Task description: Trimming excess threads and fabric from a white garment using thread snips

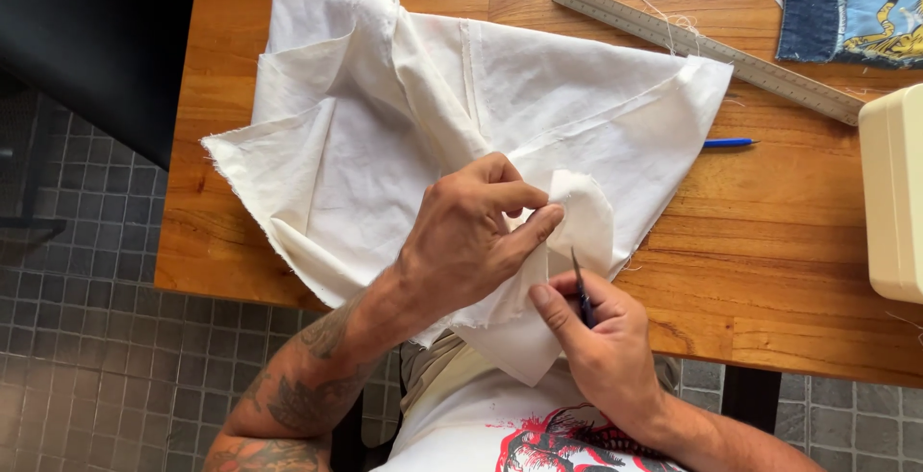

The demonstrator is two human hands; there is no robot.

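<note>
The cream cloth (404, 116) looks light and limp, so the left hand (461, 241) pinches its folded edge taut while the right hand (596, 337) grips a thin dark tool (580, 289).

Crumpled cream cloth (404, 116); thin dark tool (581, 291)

- Your left hand (461, 241) pinches matt, off-white woven cloth (433, 116), soft and creased, with frayed, thready raw edges
- Your right hand (601, 337) grips a slim tool (580, 289) with a dark tip that looks like metal, though it is too small to be sure
- You work on a wooden table (769, 241), warm brown planks with a smooth, lightly glossy varnish
- The ruler (707, 49) beyond the cloth looks like brushed, dull grey metal
- The pen (728, 143) is shiny blue plastic
- The box (894, 193) at your right is smooth cream plastic
- The patch (851, 1) at the far corner is dark denim beside printed blue cloth
</note>
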